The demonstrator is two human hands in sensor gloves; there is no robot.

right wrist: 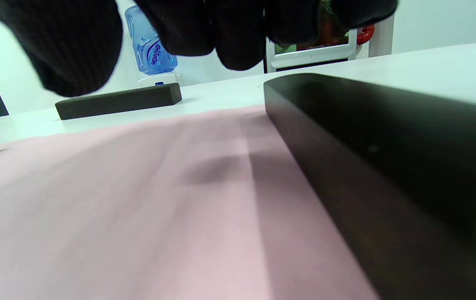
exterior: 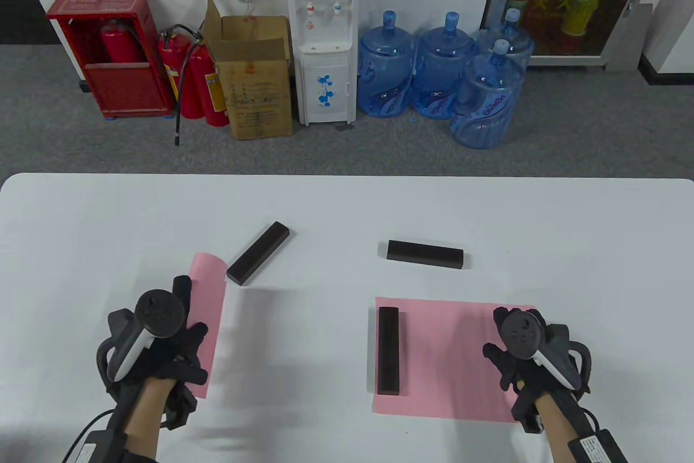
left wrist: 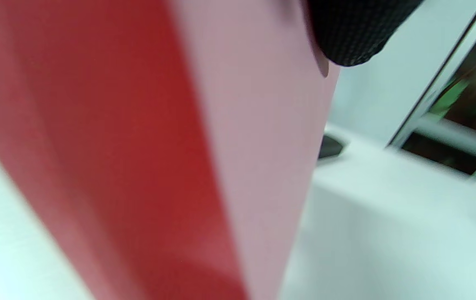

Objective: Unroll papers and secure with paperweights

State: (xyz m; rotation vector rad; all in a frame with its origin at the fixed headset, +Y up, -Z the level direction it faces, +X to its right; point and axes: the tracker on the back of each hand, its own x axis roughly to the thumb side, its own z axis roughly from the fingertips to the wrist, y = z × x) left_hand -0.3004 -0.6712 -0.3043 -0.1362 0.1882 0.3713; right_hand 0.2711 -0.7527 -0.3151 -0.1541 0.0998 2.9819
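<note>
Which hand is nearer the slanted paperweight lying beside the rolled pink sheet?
Left. The left hand rests on the rolled pink sheet, just below the slanted paperweight. The right hand is far across the table, on the flat pink sheet.

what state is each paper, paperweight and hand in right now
right paper: unrolled flat, weighted at both ends
weight on its left end: lying on the paper
weight on its right end: lying on the paper under the right hand
right hand: over that end
left paper: still curled
left hand: on the left paper
angled weight: on bare table, unused
far weight: on bare table, unused
</note>
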